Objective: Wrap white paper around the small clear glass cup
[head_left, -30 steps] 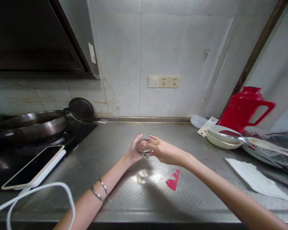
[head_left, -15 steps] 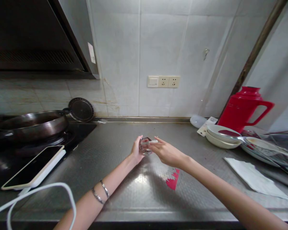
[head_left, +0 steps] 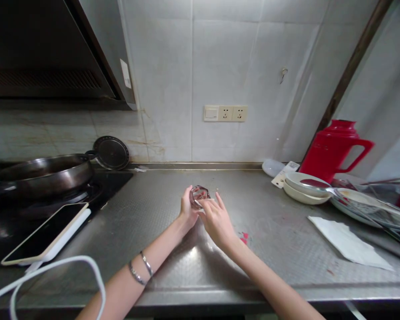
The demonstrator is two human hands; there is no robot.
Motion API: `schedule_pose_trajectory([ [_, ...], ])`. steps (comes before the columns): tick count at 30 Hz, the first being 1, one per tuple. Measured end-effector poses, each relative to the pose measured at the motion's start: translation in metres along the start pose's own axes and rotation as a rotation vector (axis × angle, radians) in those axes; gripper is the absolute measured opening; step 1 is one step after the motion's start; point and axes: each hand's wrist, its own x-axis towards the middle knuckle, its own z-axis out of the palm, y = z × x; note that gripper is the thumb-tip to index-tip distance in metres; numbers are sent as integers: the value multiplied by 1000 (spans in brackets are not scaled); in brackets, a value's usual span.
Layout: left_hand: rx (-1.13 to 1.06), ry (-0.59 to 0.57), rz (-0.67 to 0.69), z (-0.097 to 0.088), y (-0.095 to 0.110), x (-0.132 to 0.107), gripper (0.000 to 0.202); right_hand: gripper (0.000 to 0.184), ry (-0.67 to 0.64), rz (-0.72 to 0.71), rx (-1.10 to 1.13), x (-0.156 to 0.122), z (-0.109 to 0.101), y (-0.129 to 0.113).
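Observation:
My left hand curls around the side of a small clear glass cup, tilted with its mouth showing and reddish tones seen through it. The fingers of my right hand are bent together at the cup's near rim, the little finger sticking out. A sliver of something pale shows at their tips, too small to name. Both hands are above the middle of the steel counter. Beside my right wrist, part of a red patch shows on the counter; my forearm hides the rest.
On the left, a phone with a white cable lies by a pan on the stove. To the right are a red thermos jug, stacked bowls, a plate with utensils and a white napkin.
My right hand has turned and drawn left and inward, its fingers now at the cup's near rim. A pale strip across the cup has mostly gone from sight. The cup's mouth shows more.

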Motion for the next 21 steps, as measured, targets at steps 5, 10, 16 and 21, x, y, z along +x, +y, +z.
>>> schedule_pose_trajectory([
  [5, -11, -102, -27, 3, 2, -5, 24, 20, -73, -145, -79, 4, -14, 19],
  [10, 1, -227, -103, -2, 10, 1, 26, 29, -242, -348, -27, 20, -39, 34],
  [16, 131, -395, -388, -16, 27, 11, 38, 25, -418, -586, -75, 33, -60, 36],
  [21, 265, -335, -518, -20, 23, 14, 38, 25, -449, -733, -78, 33, -55, 40],
])
